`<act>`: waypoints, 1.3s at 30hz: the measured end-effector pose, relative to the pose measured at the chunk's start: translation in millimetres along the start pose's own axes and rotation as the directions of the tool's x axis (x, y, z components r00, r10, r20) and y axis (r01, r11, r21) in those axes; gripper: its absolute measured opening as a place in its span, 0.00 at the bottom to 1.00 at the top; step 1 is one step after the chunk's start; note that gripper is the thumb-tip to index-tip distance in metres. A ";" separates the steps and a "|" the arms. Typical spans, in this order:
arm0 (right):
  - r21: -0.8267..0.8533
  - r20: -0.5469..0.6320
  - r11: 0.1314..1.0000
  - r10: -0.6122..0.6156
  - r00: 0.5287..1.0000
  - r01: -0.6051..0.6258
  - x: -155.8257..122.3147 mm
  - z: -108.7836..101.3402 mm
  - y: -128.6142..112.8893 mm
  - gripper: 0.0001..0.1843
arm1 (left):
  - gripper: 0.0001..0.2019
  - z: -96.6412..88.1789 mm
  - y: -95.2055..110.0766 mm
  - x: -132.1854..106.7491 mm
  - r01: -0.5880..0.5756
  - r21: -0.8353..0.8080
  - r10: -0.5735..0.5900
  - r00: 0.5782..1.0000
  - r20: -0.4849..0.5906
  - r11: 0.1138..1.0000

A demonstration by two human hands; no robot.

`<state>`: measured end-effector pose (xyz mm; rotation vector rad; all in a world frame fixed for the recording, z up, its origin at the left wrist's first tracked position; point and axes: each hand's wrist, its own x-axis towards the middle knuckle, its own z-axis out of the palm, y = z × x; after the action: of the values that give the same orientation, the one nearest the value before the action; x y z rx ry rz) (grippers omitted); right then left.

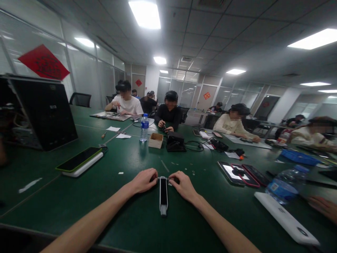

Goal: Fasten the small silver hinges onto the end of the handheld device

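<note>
Gadget (163, 196), black and silver, lies on the green table (52, 196), left hand (143, 181) and right hand (183, 186) pinched on its top end; a slip could scatter the tiny metal rings (189, 171) just past it.

Two hands, the left hand (143, 181) and the right hand (183, 186), are holding one black device (163, 195). Three phones (238, 174) are lying right of the grip, and two water bottles (285, 185) are standing, one there, one ahead.

Left hand (144, 181), right hand (183, 186), both curled
</note>
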<state>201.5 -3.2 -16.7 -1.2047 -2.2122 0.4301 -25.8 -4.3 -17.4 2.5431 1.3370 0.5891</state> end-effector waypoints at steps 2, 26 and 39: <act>-0.003 -0.008 1.000 0.010 1.000 -0.010 0.0 0.0 0.6 0.07 | 0.05 1.3 -1.1 0.0 -0.009 -0.004 0.009 1.000 0.001 1.000; 0.089 0.017 0.996 -0.030 0.999 0.028 0.7 -6.3 15.9 0.04 | 0.05 6.4 15.2 10.3 0.054 0.113 -0.060 0.997 0.049 0.992; -0.264 0.010 0.962 -0.067 0.998 0.068 5.7 -49.6 55.3 0.11 | 0.05 7.2 8.0 6.7 0.030 0.090 -0.031 0.999 0.011 0.995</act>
<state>266.3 31.8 -5.3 -1.2573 -2.3589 0.1089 -13.3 -3.4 -19.4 2.5867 1.4266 0.5179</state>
